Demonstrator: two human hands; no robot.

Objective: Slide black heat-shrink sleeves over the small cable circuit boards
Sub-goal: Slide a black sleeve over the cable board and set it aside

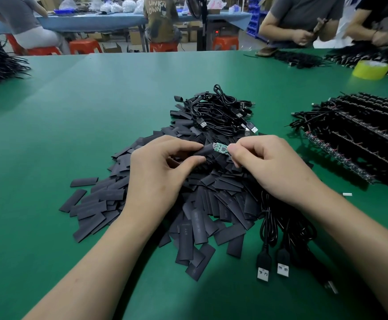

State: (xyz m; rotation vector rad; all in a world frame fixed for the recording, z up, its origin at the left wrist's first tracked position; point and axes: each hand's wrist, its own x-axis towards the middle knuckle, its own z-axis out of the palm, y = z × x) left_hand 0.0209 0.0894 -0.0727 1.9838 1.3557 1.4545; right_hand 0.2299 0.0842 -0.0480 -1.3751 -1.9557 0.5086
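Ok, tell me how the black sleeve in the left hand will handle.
The sleeve looks thin and flat like those in the pile, so probably light and floppy. Its mouth likely needs the left hand squeezing it open for the circuit board.

Small green circuit board (221, 148), left end just inside black heat-shrink sleeve (205, 150), above sleeve pile (213, 202).

The right end of the board (220, 148) hides under the right fingers (233, 150); the left fingers (197, 146) cover part of the sleeve (208, 151). Print on the loose sleeves (197, 225) is too small to read.
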